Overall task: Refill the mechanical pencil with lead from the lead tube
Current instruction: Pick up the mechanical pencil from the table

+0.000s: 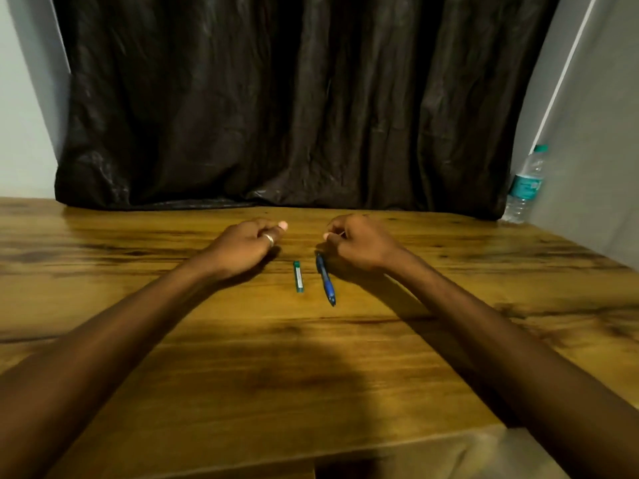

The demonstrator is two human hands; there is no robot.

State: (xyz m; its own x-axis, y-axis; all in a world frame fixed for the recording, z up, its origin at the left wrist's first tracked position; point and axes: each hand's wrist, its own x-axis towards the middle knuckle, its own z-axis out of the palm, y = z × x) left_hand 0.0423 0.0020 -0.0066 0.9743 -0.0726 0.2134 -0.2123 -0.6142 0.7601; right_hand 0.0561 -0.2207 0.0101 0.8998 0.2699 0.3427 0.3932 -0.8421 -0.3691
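A green lead tube (298,276) lies flat on the wooden table (311,368), pointing away from me. Just to its right lies a blue mechanical pencil (326,280), tip toward me. My left hand (243,248) rests on the table to the left of the tube, with a ring on one finger; its fingers are loosely curled and hold nothing. My right hand (359,243) rests just beyond and to the right of the pencil's far end, fingers loosely curled, apparently with nothing in it. Neither hand grips the tube or the pencil.
A dark curtain (294,115) hangs behind the table's far edge. A clear plastic water bottle (525,184) stands at the far right corner beside the wall. The table's near edge runs across the bottom right.
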